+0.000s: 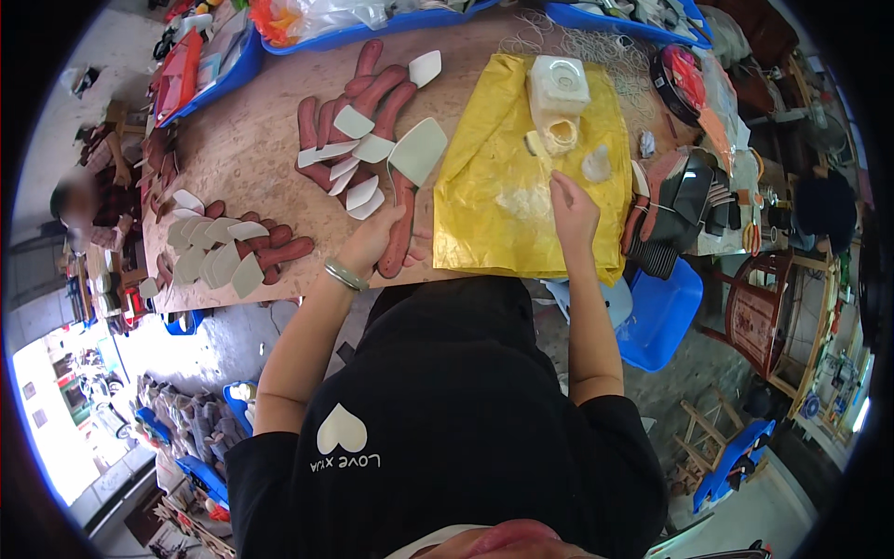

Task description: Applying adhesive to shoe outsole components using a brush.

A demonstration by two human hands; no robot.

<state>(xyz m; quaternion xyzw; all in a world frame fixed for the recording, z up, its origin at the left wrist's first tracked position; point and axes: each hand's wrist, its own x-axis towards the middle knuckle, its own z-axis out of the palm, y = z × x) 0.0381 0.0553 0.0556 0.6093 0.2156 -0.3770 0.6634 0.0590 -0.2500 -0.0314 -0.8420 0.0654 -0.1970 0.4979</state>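
My left hand (374, 240) is closed around the lower part of a reddish-brown, insole-shaped piece (399, 228), which has a broad white pad (419, 151) at its far end. Over a yellow plastic sheet (466, 205), my right hand (575, 216) pinches what looks like a small brush (535, 144) with a pale head. Just beyond it lies a white plastic container (559, 86) with a crusted, yellowish opening. A whitish lump (597, 164) rests on the sheet to the right of my fingers.
Similar brown pieces with white pads are heaped farther back (372, 93) and at left (219, 247). Blue trays (372, 28) line the far edge. Dark soles (675, 214) and scissors (752, 233) lie at right. A blue bin (663, 317) stands below. Another person (88, 210) is at far left.
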